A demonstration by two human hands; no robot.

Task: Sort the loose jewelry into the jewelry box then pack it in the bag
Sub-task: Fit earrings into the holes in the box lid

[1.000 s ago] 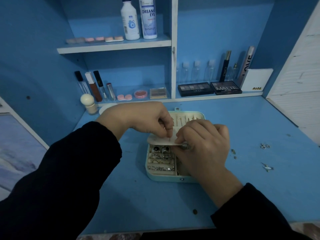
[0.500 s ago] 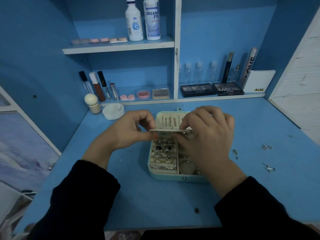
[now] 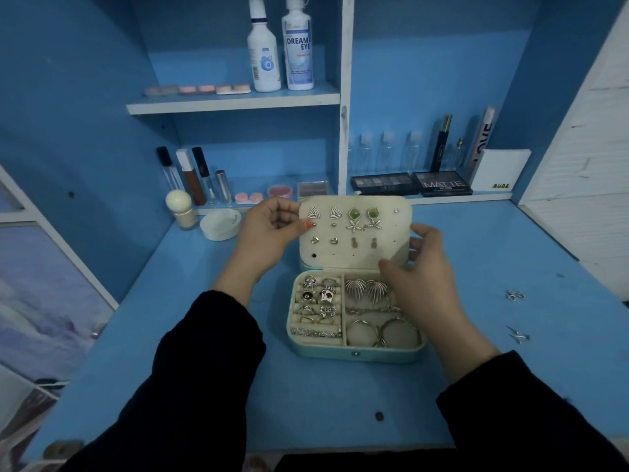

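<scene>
An open mint-green jewelry box (image 3: pixel 354 354) lies mid-desk. Its left side holds rings in slots; its right side holds fan earrings, a chain and two bangles. A cream earring panel (image 3: pixel 360 257) stands raised over the box's back, studded with several pairs of earrings. My left hand (image 3: pixel 269 233) pinches the panel's upper left edge. My right hand (image 3: pixel 418 267) holds its lower right corner, fingers curled on the edge. Loose jewelry lies on the desk at right: small hoops (image 3: pixel 514 295) and thin pins (image 3: pixel 517 334).
Shelves behind carry two white bottles (image 3: pixel 282 49), lip glosses, clear bottles and eyeshadow palettes (image 3: pixel 412 183). A white round dish (image 3: pixel 219 223) and a ball-topped jar (image 3: pixel 180 209) sit at back left. A small dark bit (image 3: pixel 378 416) lies near the desk's front edge.
The earring panel has swung from lying flat over the box to standing upright, showing its earrings. My left hand moved to its upper left, my right to its lower right.
</scene>
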